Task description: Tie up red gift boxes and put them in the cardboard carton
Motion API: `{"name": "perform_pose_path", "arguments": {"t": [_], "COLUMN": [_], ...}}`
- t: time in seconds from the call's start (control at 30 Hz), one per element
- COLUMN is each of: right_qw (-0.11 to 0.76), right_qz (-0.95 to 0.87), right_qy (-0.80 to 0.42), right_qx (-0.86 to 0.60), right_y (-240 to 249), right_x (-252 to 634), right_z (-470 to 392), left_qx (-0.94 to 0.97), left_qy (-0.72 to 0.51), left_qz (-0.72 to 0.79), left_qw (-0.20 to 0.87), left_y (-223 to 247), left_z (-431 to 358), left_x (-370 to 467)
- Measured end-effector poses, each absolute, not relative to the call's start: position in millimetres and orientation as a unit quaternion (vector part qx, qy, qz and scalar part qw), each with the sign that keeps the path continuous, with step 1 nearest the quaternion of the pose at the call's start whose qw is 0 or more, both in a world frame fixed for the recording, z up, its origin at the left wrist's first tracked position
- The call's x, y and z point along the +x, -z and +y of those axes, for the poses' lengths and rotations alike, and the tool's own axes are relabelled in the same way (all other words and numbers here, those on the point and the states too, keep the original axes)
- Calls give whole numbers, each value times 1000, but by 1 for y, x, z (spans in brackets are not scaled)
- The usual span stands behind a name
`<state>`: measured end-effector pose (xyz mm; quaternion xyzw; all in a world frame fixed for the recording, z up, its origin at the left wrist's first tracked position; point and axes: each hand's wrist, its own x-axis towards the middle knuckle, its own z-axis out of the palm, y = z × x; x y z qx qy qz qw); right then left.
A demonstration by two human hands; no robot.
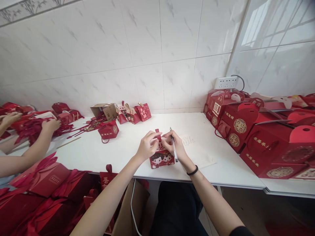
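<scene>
Red gift box [161, 158] sits pinched between both hands, right hand [175, 146] also gripping a pen [173, 144].

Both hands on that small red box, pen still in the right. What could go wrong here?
1. The right hand grips a pen while pinching the small red box; the tip might mark or dent it.
2. The left hand pinches the red tab; it may crease.
3. The box sits near the table edge and might slide off.
</scene>
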<state>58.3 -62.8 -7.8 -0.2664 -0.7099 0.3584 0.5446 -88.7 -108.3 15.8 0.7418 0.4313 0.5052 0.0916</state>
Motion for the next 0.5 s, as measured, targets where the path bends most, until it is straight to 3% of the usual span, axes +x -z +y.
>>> {"name": "perform_pose_path", "arguments": {"t": [0.5], "right_qw": [541], "right_qz": [-676], "right_qy": [-424], "right_qx": [-266], "right_y": [4], "right_x": [60], "right_z": [-62], "left_qx": [706], "left_qy": [-500], "left_qz": [493], "left_qw": [92], "left_y": [-16], "left_z": [-118], "left_x": [-78]}}
